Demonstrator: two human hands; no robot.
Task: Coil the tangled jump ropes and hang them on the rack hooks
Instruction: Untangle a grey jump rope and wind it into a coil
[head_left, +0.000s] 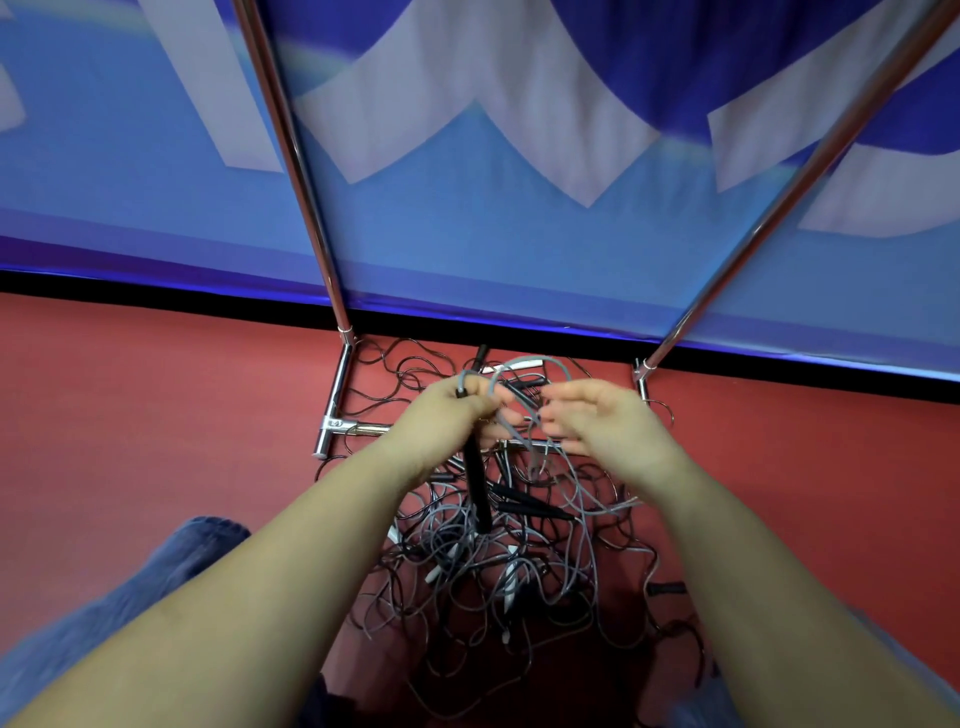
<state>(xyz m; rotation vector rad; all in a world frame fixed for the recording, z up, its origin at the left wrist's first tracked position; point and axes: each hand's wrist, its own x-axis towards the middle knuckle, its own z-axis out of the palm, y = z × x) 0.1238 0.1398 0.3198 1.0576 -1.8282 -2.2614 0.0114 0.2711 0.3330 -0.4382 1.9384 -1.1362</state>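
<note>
A grey jump rope (524, 364) is held up over the floor, its cord arching in a loop between the two hands. The cord is gripped by the left hand (449, 418), whose fingers are curled round it together with a black handle (477, 483) that hangs down from the fist toward the floor. The right hand (597, 421) is held just beside the left with its fingers relaxed and slightly spread; whether its fingertips (550, 413) touch the grey cord cannot be told, since the strands there are blurred. From the loop, grey strands run down into a tangled pile of ropes (498, 571) lying on the red floor (156, 395) directly below the hands. In the pile, thin black and grey cords are mixed with black handles and a few white ends. The pile is spread over and around the chrome base of a rack (332, 410), whose two chrome poles (296, 171) rise at either side and lean outward in the wide-angle view. No hooks can be seen within the frame. Behind the rack a blue and white banner (493, 130) is hung along the wall. A blue trouser leg (156, 587) is seen at the lower left.
</note>
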